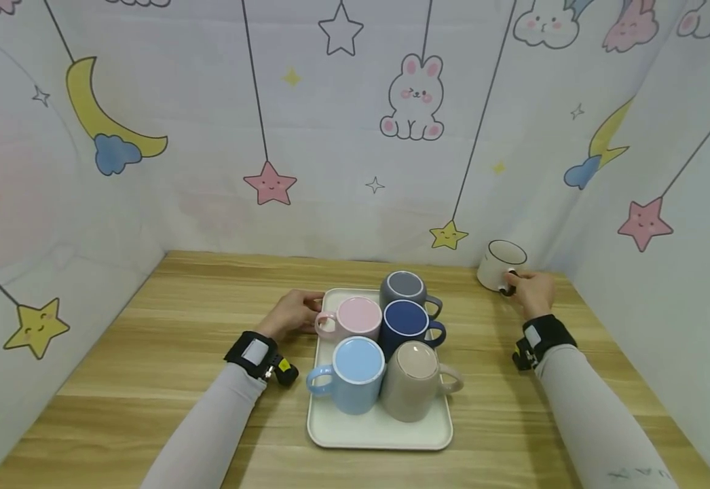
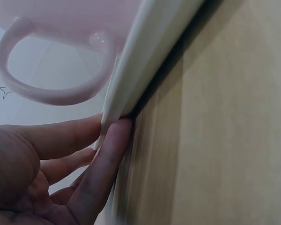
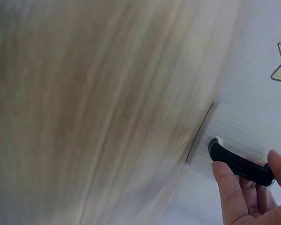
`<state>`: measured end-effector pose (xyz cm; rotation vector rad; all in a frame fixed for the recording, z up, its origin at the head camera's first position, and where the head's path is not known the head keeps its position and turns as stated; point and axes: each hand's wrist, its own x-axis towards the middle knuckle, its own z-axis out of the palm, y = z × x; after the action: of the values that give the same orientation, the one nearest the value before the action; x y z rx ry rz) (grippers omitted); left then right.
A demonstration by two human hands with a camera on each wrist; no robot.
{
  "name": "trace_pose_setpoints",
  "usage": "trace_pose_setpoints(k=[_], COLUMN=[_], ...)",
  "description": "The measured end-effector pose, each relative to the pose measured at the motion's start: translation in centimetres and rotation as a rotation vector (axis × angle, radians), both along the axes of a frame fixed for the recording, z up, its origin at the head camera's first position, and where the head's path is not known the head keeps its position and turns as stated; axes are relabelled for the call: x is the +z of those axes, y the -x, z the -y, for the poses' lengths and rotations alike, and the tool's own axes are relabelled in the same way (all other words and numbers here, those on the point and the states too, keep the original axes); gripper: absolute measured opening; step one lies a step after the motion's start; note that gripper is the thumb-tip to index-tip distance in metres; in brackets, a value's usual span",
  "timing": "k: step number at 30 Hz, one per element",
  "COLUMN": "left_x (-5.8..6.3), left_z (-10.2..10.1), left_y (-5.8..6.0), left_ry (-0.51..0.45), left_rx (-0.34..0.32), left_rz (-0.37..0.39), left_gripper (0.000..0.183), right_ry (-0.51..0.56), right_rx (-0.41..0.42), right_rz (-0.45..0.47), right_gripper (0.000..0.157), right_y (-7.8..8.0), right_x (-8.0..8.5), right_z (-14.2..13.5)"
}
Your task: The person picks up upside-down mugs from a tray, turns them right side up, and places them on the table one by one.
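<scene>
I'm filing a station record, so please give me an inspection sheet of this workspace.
Surface: wood-grain table.
Job's things: white tray bearing five mugs, bottoms up: pink mug, gray mug, navy mug, light blue mug, taupe mug; white mug mouth up, right of the tray, apart from it.
Clutter: nothing seen.
Left hand: pinches the tray's left edge.
Right hand: grips the white mug's black handle.
Cables: nothing seen.
Surroundings: white wall covering with printed figures.

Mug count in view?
6. On the tray, back: gray mug; middle: pink mug, navy mug; front: light blue mug, beige mug. White mug: right of it, handle gripped by right hand.
</scene>
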<state>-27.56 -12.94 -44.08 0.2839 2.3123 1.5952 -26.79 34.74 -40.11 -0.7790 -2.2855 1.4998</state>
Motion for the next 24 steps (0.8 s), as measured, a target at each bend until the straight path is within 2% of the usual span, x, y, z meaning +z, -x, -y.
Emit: trace_pose_setpoints(k=[7,14,24], left_x=[-0.04,0.14,0.21], left_z=[-0.04,-0.08,-0.15], left_y=[-0.03,-0.23,-0.13], left_ry=[0.019,0.023,0.022], left_rx=[0.005,0.009,0.011], left_rz=[0.0,0.006,0.007], left_gripper=[0.061,0.061,0.062], right_ry=[-0.038,-0.008,-0.054], right_rx=[0.03,0.029,0.039], right_rz=[0.003,-0.008,-0.013], right_gripper=[0.044,0.049,0.047], right_y=[-0.22,-0.55,-0.66], right_x=[-0.07,-0.04,0.05], right_z=[-0.07,0.05,0.07])
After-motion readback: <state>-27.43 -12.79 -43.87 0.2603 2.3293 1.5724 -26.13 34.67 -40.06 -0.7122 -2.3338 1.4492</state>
